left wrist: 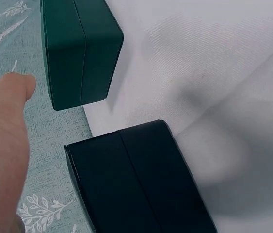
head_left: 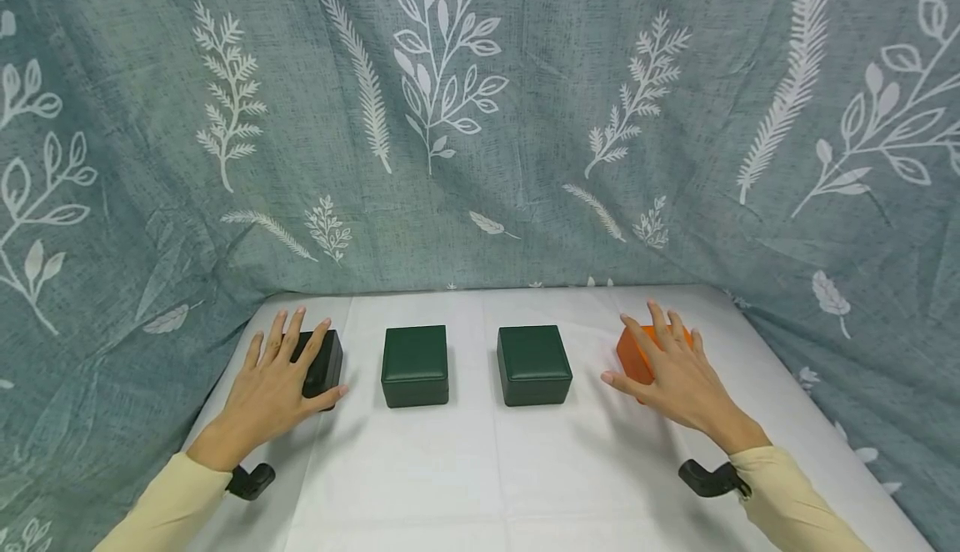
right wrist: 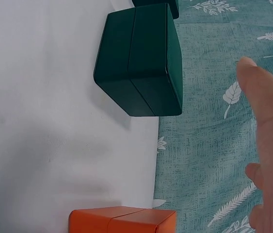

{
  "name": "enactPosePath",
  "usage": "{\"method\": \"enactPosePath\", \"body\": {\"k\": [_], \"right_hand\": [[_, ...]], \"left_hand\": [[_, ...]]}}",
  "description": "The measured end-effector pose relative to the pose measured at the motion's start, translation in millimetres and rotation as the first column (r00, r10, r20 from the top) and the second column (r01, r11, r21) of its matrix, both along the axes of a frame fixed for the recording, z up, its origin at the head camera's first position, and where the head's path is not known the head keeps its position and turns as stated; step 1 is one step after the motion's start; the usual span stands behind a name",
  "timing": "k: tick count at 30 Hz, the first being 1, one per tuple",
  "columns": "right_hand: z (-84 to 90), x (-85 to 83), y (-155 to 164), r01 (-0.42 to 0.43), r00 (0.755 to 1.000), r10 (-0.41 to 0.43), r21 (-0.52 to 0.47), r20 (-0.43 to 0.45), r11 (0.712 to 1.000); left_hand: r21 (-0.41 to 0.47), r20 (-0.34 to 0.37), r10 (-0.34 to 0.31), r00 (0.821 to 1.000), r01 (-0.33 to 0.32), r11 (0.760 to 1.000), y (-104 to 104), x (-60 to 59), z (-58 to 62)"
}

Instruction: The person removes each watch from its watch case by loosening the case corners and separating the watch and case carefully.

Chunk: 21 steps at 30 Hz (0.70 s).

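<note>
My left hand (head_left: 273,393), fingers spread, hovers over a black box (head_left: 324,366) at the left of the table and partly covers it. The same black box (left wrist: 136,179) fills the bottom of the left wrist view, with the thumb (left wrist: 8,121) off to its side. On the right, my right hand (head_left: 678,377) is spread above an orange box (head_left: 636,358), hiding much of its top. In the right wrist view the orange box (right wrist: 121,221) shows at the bottom edge. Neither hand grips anything. All lids look closed.
Two dark green boxes, a left one (head_left: 416,366) and a right one (head_left: 533,366), stand between the hands. A white cloth (head_left: 397,485) covers the table. A teal leaf-patterned curtain (head_left: 525,202) hangs behind and at both sides.
</note>
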State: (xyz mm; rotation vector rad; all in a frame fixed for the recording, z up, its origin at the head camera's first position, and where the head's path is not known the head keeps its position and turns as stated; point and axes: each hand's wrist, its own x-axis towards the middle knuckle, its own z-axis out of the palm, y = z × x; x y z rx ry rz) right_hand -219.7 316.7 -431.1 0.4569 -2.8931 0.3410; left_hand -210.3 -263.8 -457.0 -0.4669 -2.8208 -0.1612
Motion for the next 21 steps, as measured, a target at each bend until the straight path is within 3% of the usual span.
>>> {"method": "enactPosePath", "body": {"k": [14, 21], "right_hand": [[0.5, 0.7, -0.6, -0.007, 1.0, 0.007, -0.006, -0.012, 1.0], [0.1, 1.6, -3.5, 0.005, 1.0, -0.007, -0.07, -0.031, 0.998]], "left_hand": [[-0.001, 0.012, 0.006, 1.0, -0.006, 1.0, -1.4, 0.2, -2.1], [0.01, -0.002, -0.025, 1.0, 0.025, 1.0, -2.3, -0.6, -2.6]]}}
